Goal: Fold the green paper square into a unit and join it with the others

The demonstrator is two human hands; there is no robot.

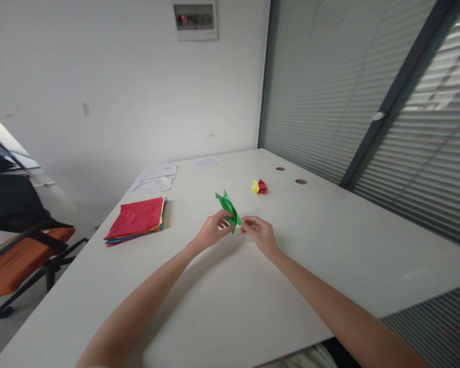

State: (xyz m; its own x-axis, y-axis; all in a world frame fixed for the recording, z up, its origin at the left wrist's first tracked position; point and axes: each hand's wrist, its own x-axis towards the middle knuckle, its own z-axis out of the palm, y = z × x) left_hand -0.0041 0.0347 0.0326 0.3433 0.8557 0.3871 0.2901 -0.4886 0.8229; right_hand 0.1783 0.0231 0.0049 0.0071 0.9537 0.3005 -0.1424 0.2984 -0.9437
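No writing can be read. The white sheets [155, 180] at the far left of the table [222, 301] carry printed lines, but they are too small to tell. The wall panel [194, 19] above has a dark window with small red lights, and nothing on it is legible.

The green paper [227, 205] is thin and glossy, folded into a long pointed shape with sharp creases. It is held a little above the middle of the table, tilted, with its pointed end up and away from the person. The left hand [211, 231] is closed on it from the left, with thumb and fingers pinched on the lower half. The right hand [259, 234] meets it from the right, its fingertips drawn together on the lower edge of the paper and the other fingers curled. Both hands grip the same piece and almost touch each other.

To the left lies a flat stack [137, 220] of square coloured sheets. The top one is red and a little wrinkled, and yellow, orange and blue edges show under it. Behind the green paper, near the far side, two small folded pieces [259, 187] lie touching, one yellow and one red. Just beside them the smooth white table has two round holes [301, 181]. Grey blinds [368, 102] with thin horizontal slats cover the right side. A chair [19, 260] with an orange seat stands at the left, with something black lying on it.
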